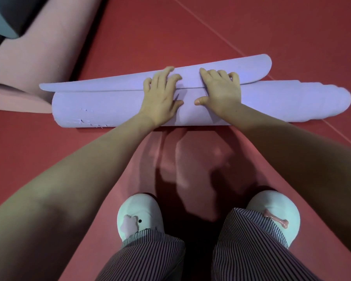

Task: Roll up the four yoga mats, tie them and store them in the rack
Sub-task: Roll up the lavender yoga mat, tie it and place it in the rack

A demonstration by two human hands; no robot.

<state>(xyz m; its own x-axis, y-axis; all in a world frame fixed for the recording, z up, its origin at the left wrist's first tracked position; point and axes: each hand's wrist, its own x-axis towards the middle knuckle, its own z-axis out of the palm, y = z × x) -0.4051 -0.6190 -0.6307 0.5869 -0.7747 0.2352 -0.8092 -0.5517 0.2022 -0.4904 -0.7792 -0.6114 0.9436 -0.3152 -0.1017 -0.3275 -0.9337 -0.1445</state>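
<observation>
**Purple mat almost rolled, 2 hands on top**

White slippers, 2 of them, stand nearest on the red floor: the left slipper bears a pink paw, the right slipper a pink bone. Striped trousers cover both ankles.

Just beyond lies 1 purple mat, crosswise on the floor. It is a thick roll with its last flap loose across the top. Its right end steps out unevenly, and its left end shows small nicks.

The left hand and right hand press side by side on its middle. Their fingers are spread and reach onto the flap, with the thumbs on the roll.

Farther left, 1 pink mat lies partly rolled, touching the purple one. Behind it is a grey shape, too cropped to tell.
</observation>
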